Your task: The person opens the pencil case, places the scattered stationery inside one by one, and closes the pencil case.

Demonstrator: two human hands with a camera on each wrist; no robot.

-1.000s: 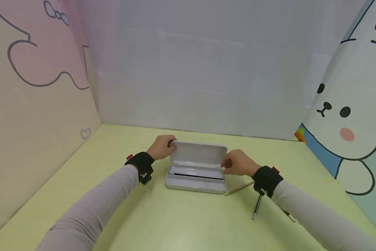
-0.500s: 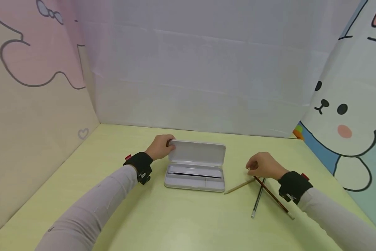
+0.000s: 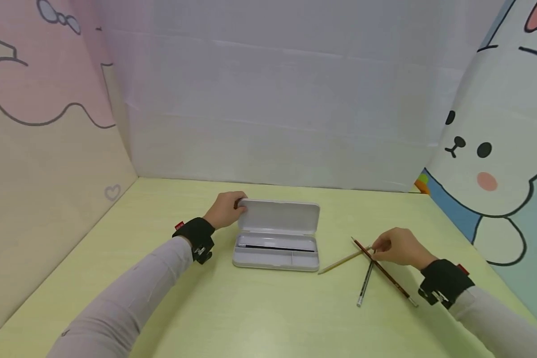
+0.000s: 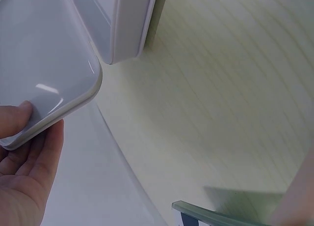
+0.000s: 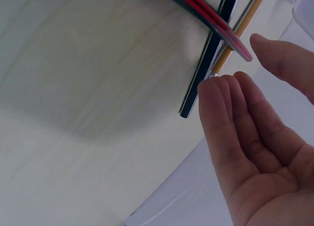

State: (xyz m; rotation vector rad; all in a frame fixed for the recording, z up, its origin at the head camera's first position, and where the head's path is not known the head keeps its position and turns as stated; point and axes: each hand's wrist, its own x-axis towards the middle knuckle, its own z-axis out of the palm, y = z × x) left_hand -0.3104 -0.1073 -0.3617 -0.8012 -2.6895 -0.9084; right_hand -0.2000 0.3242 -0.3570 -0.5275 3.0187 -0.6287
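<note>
Your left hand (image 3: 225, 209) pinches the raised lid (image 3: 279, 217) at its left corner, thumb on the inner face. The tray (image 3: 261, 260) sits just to the right of that grip and nearer you, a black pencil (image 3: 279, 248) inside. Your right hand (image 3: 398, 246) has thumb and fingers apart beside three crossed pencils: the gold pencil (image 3: 342, 262) runs left from your fingertips, the dark pencil (image 3: 364, 286) and red pencil (image 3: 391, 282) stretch toward you. You can't tell whether they touch your fingers.
</note>
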